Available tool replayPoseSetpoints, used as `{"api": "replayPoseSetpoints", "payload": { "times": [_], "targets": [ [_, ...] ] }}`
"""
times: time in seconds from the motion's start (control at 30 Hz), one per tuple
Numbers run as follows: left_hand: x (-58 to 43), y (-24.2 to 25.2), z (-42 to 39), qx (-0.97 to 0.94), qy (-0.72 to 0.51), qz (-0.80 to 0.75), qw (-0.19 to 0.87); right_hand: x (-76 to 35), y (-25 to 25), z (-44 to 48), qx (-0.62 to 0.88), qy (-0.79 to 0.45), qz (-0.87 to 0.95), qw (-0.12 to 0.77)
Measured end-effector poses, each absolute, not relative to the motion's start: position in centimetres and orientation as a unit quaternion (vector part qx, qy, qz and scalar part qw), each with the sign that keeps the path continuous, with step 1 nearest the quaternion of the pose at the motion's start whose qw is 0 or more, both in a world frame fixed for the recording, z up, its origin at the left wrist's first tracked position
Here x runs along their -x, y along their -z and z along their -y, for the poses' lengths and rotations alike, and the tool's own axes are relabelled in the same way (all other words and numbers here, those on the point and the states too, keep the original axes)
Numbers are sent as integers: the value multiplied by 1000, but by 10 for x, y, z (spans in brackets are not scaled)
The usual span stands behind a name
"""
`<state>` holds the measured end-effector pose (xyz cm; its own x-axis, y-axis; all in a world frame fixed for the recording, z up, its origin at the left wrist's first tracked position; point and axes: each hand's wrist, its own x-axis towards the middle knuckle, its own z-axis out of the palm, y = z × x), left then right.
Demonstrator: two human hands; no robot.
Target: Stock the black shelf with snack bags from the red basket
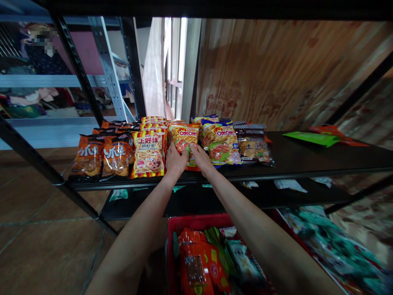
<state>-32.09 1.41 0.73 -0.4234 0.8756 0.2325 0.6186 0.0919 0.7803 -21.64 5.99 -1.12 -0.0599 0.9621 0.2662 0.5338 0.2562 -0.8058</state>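
Note:
An orange and yellow snack bag [184,135] stands in the front row on the black shelf [294,157]. My left hand [176,159] grips its lower left side, and my right hand [200,157] holds its lower right side. Directly left of it stands a red and yellow striped prawn cracker bag [149,153]. On the right, a blue-edged yellow snack bag [221,143] leans beside my right hand. A dark potato chip bag [252,145] is farther right. Black and orange bags [116,155] fill the left end.
Green and orange packets [311,138] lie flat on the shelf's right part. A red basket [196,221] of snack packets sits below, with a pile of teal packets [331,241] to its right. Black posts [72,61] frame the shelf; a lower shelf [190,203] holds small packets.

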Motion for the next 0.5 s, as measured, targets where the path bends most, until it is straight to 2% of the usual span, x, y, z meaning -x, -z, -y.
{"api": "replayPoseSetpoints", "payload": {
  "times": [0.23,0.5],
  "targets": [
    [321,-9,-17,-512,-410,-737,166,216,5,-60,560,-310,654,404],
    [318,-7,-19,-521,-399,-741,141,215,7,-62,570,-295,665,381]
  ]
}}
